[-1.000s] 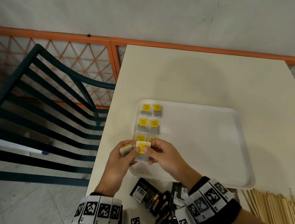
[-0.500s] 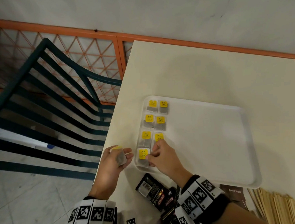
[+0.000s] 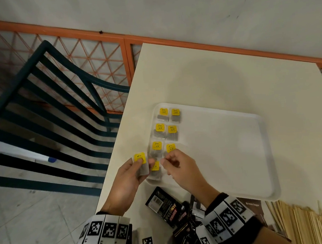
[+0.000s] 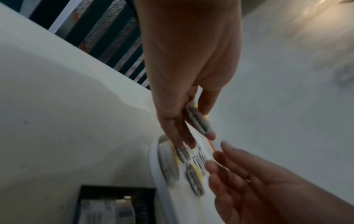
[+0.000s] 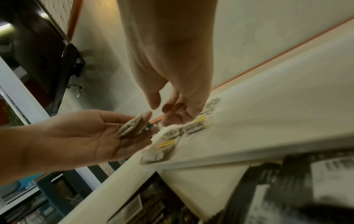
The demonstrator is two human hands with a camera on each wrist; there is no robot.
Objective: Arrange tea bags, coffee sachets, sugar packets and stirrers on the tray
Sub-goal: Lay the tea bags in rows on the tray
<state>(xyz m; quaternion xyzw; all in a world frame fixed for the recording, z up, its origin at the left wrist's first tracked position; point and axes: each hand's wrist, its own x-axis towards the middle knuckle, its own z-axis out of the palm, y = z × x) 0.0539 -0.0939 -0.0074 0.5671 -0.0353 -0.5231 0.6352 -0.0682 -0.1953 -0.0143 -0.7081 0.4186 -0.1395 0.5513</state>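
The left hand (image 3: 129, 179) holds a tea bag (image 3: 141, 163) with a yellow tag, pinched between thumb and fingers, just left of the tray (image 3: 237, 173) and above the counter (image 3: 220, 78). In the left wrist view the bag is seen edge-on and looks thick, so I cannot tell if it is one bag or two.

The right hand (image 3: 179, 167) hovers over the tray's near left corner. Its fingers are loosely curled and it holds nothing I can see. The fingertips are close to the held bag, but not touching it.

Seven tea bags (image 3: 167, 130) lie on the tray in two columns along its left side. The right hand hides part of the lowest right one, and the nearest left one (image 3: 155, 169) is partly behind the left fingers.

Black sachets (image 3: 169, 208) lie in a heap on the counter near the wrists, partly covered by the wrist bands. Wooden stirrers (image 3: 303, 224) lie at the bottom right, cut off by the edge. A brown packet (image 3: 252, 206) peeks out under the tray's near edge. Both wrist views are blurry.
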